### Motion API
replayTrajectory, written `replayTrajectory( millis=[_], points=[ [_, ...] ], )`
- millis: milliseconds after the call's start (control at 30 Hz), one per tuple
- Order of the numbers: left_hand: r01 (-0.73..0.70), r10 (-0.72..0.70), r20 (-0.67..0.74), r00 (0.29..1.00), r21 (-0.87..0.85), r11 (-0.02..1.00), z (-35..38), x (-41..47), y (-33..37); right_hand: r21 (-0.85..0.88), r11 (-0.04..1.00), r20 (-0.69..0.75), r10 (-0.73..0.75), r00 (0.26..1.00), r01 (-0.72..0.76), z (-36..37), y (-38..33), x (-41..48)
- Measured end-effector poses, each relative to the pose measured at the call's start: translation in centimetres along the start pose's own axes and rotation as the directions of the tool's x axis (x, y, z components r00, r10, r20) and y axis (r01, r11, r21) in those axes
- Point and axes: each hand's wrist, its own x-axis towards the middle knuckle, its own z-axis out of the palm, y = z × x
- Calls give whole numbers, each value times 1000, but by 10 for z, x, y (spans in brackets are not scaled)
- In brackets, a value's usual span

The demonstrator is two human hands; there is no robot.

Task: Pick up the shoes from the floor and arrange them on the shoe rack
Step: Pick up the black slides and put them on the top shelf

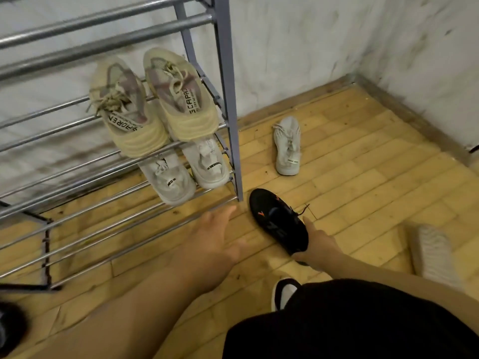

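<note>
A metal shoe rack fills the left. One shelf carries a beige pair; the shelf below carries a light grey pair. My right hand grips the heel of a black shoe with orange marks, its toe pointing at the rack's foot. My left hand is stretched out flat, fingers straight, over the bottom rails and holds nothing. A single grey shoe lies on the wooden floor to the right of the rack. Another pale shoe lies at the right, blurred.
White walls meet in a corner at the upper right. My foot in a black-and-white slipper stands below the black shoe. A dark object shows at the lower left edge. The rack's bottom rails and upper bars hold nothing.
</note>
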Motion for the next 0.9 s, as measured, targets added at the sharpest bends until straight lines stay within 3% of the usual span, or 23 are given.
replayTrajectory(
  millis=[133,300,467,700,833,900],
  points=[
    [28,-27,13,1000,-93,995,4,3,0,188,982,6,16,1000,-17,-27,-11,-20],
    [0,2,10,1000,-218,976,-8,-2,31,491,870,-31,-34,999,45,-86,-37,-68],
    [73,-21,133,991,-405,912,-31,-13,81,495,860,1,-145,989,126,-167,-68,-147],
    [198,-46,265,963,-583,788,-66,-47,150,511,762,-247,-314,917,398,-232,-88,-243],
    [90,28,144,989,-748,658,-73,-59,186,498,701,-268,-436,859,511,-236,-77,-278],
    [15,41,58,997,-733,680,-73,-57,201,555,660,-248,-449,858,506,-237,-59,-287]
  ],
)
